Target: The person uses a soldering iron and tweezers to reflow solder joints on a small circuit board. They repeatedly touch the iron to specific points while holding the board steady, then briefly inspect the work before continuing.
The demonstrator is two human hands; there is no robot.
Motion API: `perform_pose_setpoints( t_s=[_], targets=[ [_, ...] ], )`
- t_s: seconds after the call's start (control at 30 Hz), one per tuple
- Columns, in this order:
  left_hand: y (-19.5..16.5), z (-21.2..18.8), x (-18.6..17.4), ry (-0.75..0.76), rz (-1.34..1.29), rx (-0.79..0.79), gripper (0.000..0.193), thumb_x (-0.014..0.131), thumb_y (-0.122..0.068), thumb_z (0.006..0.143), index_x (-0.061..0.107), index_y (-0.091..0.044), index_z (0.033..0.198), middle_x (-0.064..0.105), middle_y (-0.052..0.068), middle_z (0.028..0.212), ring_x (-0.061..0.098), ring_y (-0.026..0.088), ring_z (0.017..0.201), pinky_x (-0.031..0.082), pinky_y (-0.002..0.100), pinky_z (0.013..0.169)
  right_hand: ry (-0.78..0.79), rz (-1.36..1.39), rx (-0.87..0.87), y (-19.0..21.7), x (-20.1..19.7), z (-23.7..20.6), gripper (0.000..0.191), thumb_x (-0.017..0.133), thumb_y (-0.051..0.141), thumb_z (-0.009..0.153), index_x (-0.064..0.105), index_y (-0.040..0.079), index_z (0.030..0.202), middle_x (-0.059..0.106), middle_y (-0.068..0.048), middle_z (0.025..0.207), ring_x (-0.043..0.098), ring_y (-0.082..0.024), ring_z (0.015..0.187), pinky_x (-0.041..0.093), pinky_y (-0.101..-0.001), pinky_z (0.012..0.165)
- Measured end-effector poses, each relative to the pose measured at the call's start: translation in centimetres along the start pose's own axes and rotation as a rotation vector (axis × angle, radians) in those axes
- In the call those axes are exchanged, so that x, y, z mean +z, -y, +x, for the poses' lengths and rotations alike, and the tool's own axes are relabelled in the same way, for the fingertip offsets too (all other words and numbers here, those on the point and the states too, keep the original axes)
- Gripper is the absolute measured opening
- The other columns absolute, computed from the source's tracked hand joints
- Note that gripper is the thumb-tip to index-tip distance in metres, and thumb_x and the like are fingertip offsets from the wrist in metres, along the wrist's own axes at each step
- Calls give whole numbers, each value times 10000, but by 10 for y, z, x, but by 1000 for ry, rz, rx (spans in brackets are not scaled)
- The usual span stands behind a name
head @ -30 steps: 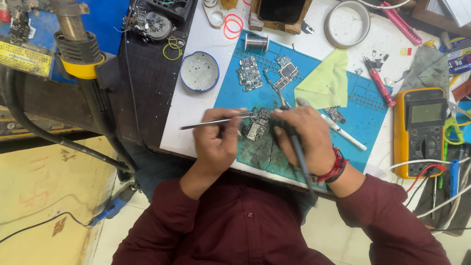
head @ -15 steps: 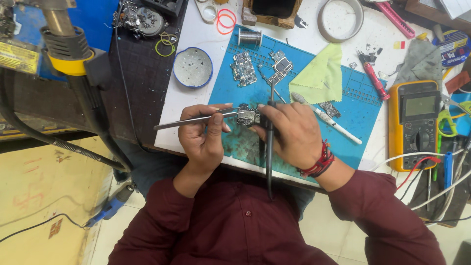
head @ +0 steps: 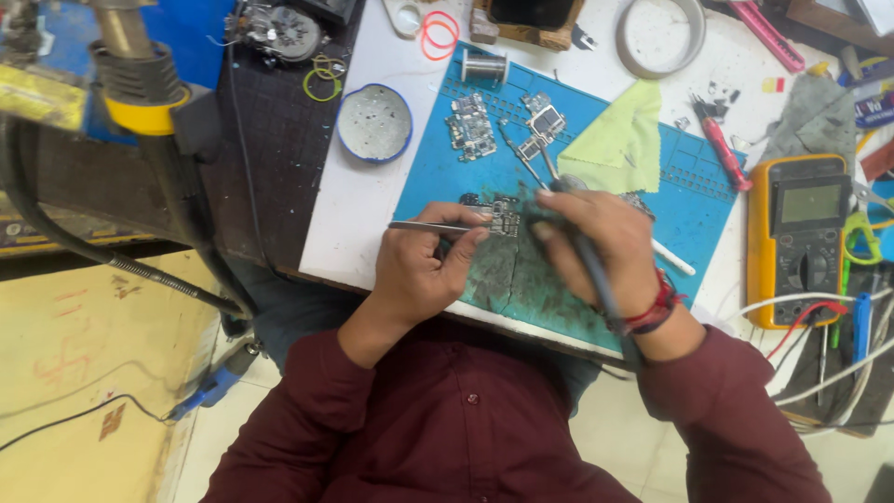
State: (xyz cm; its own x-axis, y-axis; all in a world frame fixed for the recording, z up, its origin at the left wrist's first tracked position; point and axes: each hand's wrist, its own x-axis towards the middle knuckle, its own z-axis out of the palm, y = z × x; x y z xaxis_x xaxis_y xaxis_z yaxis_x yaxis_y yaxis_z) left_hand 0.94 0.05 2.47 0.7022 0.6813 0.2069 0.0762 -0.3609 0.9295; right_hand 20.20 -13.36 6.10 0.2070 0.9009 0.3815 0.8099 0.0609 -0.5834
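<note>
My left hand (head: 424,270) pinches thin metal tweezers (head: 419,226) that lie level, their tips at a small circuit board (head: 494,212) on the blue work mat (head: 447,172). My right hand (head: 596,247) grips a dark soldering iron (head: 596,289) like a pen, its tip down at the same board, its cord running back over my wrist. Both hands rest on the worn, stained front part of the mat.
More circuit boards (head: 472,126) and a yellow-green cloth (head: 619,140) lie further back on the mat. A round blue-rimmed dish (head: 374,123), a solder spool (head: 485,65), a red screwdriver (head: 722,154) and a yellow multimeter (head: 805,237) stand around. A hot-air nozzle (head: 135,84) hangs at left.
The soldering iron swung from upright in my right hand to slanting down along my wrist. My left hand and the tweezers stayed at the board; the view shifted slightly.
</note>
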Motion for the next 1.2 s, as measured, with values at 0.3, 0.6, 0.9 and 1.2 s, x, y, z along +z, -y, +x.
perform_pose_setpoints(
  t_s=[0.3, 0.6, 0.9, 1.2],
  targets=[
    [-1, 2, 1, -6, 36, -43, 138, 712, -187, 1003, 688, -55, 1035, 752, 61, 773, 687, 143, 553, 501, 286, 521, 130, -108, -14, 12, 13, 9, 465, 843, 159, 846, 639, 61, 1252, 710, -139, 1003, 643, -321, 797, 519, -409, 734],
    [1, 3, 1, 12, -11, 41, 114, 692, -163, 1032, 675, -76, 1104, 782, 72, 990, 775, 185, 781, 571, 284, 653, -80, 228, 348, -4, 11, -17, 258, 695, 60, 1023, 621, 7, 1264, 657, -67, 867, 600, -131, 771, 481, -276, 724],
    [-1, 4, 3, -3, 65, -15, 85, 704, -144, 1011, 707, -91, 1077, 783, 66, 914, 752, 186, 702, 546, 297, 606, -80, 300, 282, -13, 14, -21, 141, 757, 31, 928, 657, 3, 1024, 627, 4, 719, 557, -44, 619, 424, -226, 587],
    [-1, 2, 4, -34, 9, -5, 99, 675, -150, 1045, 662, -64, 1092, 793, 82, 1041, 789, 172, 818, 589, 268, 677, -69, 192, 285, -1, 12, -13, 142, 774, 46, 932, 727, 36, 1066, 674, -47, 724, 605, -105, 592, 457, -261, 561]
  ],
)
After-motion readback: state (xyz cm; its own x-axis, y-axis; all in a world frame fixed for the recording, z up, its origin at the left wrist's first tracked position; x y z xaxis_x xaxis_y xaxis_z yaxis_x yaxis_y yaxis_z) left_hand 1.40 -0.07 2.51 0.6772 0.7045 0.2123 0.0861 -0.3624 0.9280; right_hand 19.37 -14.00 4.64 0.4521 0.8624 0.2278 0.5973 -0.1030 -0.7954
